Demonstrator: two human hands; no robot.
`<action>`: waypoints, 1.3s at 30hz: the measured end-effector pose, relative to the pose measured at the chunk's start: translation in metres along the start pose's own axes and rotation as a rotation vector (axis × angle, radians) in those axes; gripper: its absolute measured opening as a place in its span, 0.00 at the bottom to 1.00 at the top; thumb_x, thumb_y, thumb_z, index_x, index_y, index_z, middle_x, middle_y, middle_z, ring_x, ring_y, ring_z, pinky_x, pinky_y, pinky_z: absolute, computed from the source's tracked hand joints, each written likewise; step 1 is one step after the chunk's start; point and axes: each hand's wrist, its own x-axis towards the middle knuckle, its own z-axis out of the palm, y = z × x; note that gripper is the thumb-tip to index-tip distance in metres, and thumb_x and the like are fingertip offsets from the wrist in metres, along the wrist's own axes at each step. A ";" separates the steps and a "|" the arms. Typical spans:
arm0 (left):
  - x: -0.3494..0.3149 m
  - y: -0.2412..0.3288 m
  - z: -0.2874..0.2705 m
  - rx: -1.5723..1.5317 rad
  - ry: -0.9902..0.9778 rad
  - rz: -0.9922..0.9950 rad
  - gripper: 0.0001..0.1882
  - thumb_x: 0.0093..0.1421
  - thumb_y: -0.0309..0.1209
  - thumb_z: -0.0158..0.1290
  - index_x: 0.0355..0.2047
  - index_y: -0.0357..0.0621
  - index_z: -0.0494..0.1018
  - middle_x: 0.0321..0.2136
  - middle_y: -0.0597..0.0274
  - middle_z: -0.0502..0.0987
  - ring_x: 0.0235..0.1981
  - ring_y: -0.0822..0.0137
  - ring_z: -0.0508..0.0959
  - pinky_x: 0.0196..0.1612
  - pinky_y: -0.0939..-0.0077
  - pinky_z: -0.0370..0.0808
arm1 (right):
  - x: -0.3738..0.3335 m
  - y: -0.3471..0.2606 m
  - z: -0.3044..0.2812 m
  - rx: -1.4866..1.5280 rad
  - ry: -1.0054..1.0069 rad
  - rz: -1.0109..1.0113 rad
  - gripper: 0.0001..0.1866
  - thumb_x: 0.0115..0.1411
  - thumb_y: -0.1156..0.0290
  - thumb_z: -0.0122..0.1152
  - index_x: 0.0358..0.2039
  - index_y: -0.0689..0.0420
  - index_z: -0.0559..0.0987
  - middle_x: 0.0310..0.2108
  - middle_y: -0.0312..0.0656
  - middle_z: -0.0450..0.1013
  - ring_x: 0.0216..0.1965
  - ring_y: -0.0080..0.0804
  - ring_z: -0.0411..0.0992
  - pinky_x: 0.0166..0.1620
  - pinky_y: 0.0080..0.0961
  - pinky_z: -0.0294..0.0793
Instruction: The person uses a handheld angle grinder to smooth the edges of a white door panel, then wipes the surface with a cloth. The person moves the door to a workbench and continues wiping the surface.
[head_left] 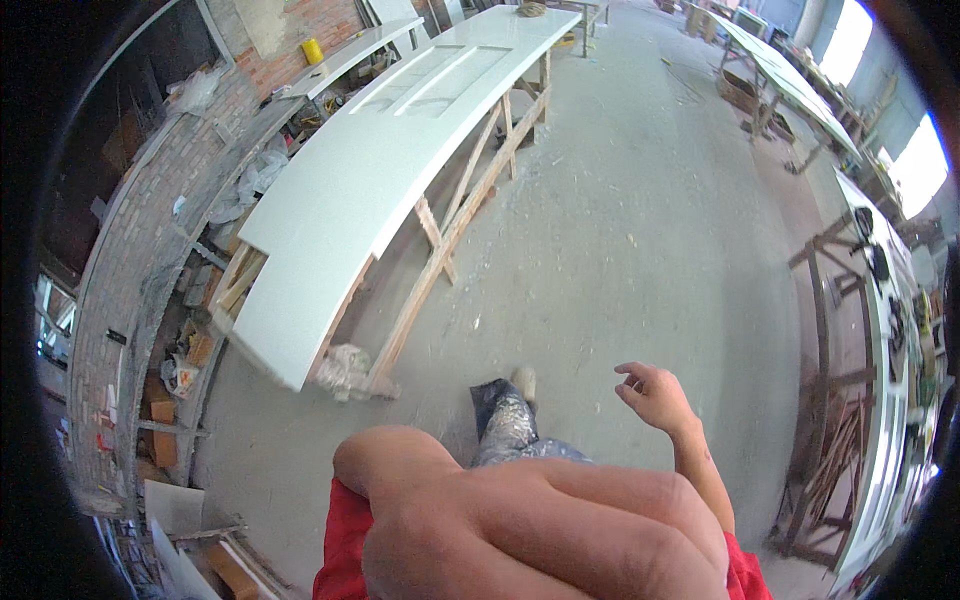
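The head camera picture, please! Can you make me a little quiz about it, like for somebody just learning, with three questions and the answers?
1. True or false: the right hand is touching the long white panel.

2. Pick one. What colour is the container near the brick wall?
A) red
B) yellow
C) blue

3. Fill in the missing word: the panel lies on a frame made of ____.

Key:
1. False; the hand is well apart from the panel, off to its right.
2. B
3. wood
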 end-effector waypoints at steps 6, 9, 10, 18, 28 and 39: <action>0.125 -0.162 -0.136 -0.185 -0.069 -0.045 0.16 0.68 0.41 0.62 0.38 0.37 0.85 0.35 0.50 0.84 0.33 0.62 0.79 0.39 0.68 0.76 | 0.214 0.052 -0.045 -0.004 -0.016 0.050 0.20 0.62 0.66 0.67 0.54 0.56 0.83 0.38 0.48 0.83 0.37 0.41 0.82 0.43 0.39 0.80; 0.234 -0.231 -0.200 -0.326 -0.414 -0.172 0.17 0.67 0.40 0.63 0.40 0.35 0.85 0.38 0.48 0.83 0.35 0.61 0.80 0.44 0.66 0.75 | 0.281 0.067 -0.093 0.035 -0.022 0.135 0.22 0.60 0.64 0.69 0.54 0.55 0.83 0.39 0.49 0.84 0.39 0.44 0.82 0.45 0.39 0.80; 0.265 -0.257 -0.218 -0.347 -0.492 -0.232 0.17 0.66 0.39 0.64 0.41 0.35 0.85 0.39 0.47 0.83 0.36 0.61 0.80 0.45 0.66 0.75 | 0.303 0.063 -0.111 0.075 -0.040 0.169 0.22 0.60 0.64 0.69 0.54 0.55 0.83 0.39 0.49 0.84 0.39 0.45 0.82 0.46 0.39 0.81; 0.416 -0.421 -0.372 0.125 -0.369 -0.623 0.25 0.71 0.44 0.57 0.55 0.31 0.76 0.49 0.42 0.79 0.48 0.51 0.81 0.53 0.58 0.75 | 0.554 0.142 -0.193 0.254 0.012 0.339 0.25 0.57 0.61 0.72 0.54 0.56 0.83 0.38 0.49 0.84 0.40 0.43 0.83 0.47 0.36 0.80; 0.408 -0.472 -0.770 2.379 0.188 -0.576 0.29 0.65 0.34 0.60 0.63 0.32 0.68 0.64 0.34 0.68 0.66 0.37 0.67 0.69 0.47 0.63 | 0.996 0.104 -0.413 0.047 0.030 -0.002 0.31 0.58 0.62 0.72 0.62 0.55 0.77 0.50 0.51 0.81 0.47 0.42 0.82 0.51 0.38 0.80; 0.359 -0.545 -0.892 3.014 1.225 -0.613 0.23 0.75 0.39 0.48 0.61 0.33 0.72 0.64 0.44 0.73 0.67 0.42 0.69 0.67 0.44 0.65 | 1.367 -0.009 -0.550 0.093 0.104 -0.147 0.31 0.61 0.65 0.70 0.64 0.57 0.76 0.53 0.51 0.79 0.49 0.40 0.81 0.51 0.37 0.80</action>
